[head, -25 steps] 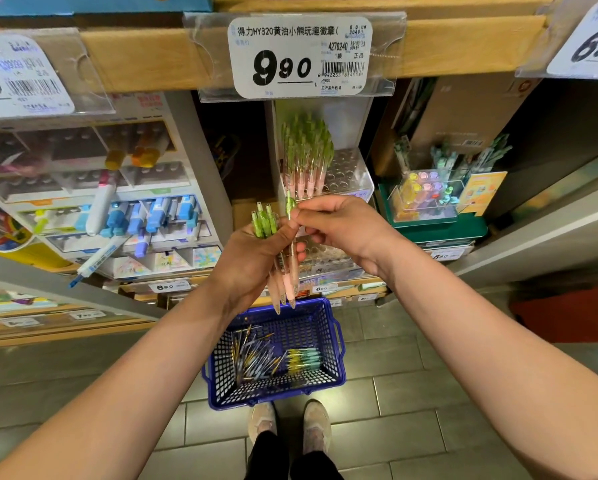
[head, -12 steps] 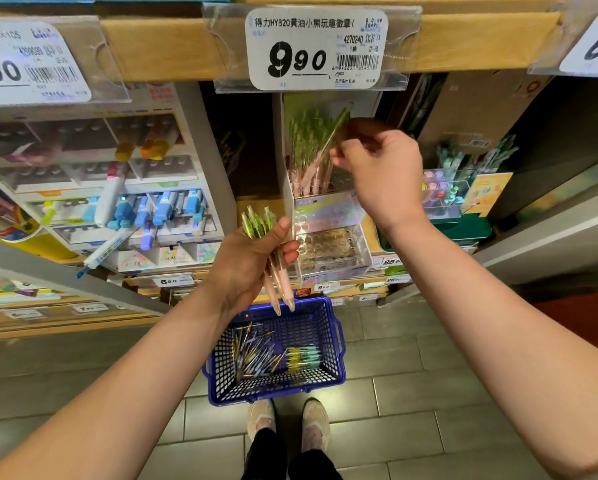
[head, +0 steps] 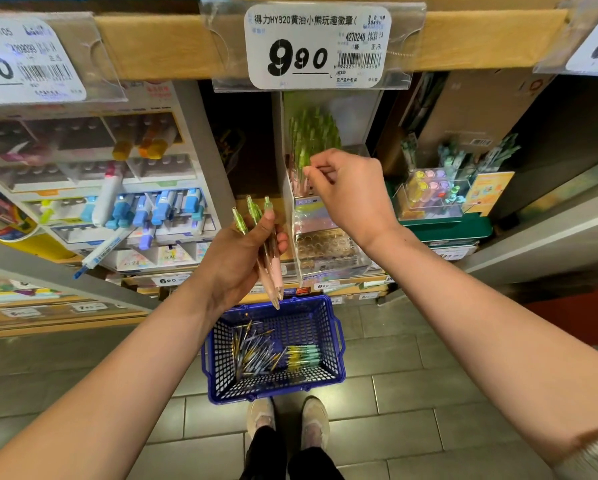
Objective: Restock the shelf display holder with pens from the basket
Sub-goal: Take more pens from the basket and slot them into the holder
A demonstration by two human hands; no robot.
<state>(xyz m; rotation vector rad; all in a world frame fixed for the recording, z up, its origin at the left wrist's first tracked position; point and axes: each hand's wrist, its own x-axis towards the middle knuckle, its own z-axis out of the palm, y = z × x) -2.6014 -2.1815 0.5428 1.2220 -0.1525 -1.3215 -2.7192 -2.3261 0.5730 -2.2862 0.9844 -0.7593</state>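
Head view: price tag [head: 316, 46] above holder [head: 325, 251], basket [head: 325, 327] below.

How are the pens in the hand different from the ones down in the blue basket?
The three pens in the left hand have green tops and pink grips; the basket pens are yellow, teal and bluish. The hand's pens point tops up, fanned; the basket pens lie flat in a loose pile in the blue basket. The hand has three, the basket many more. All are slim pens.
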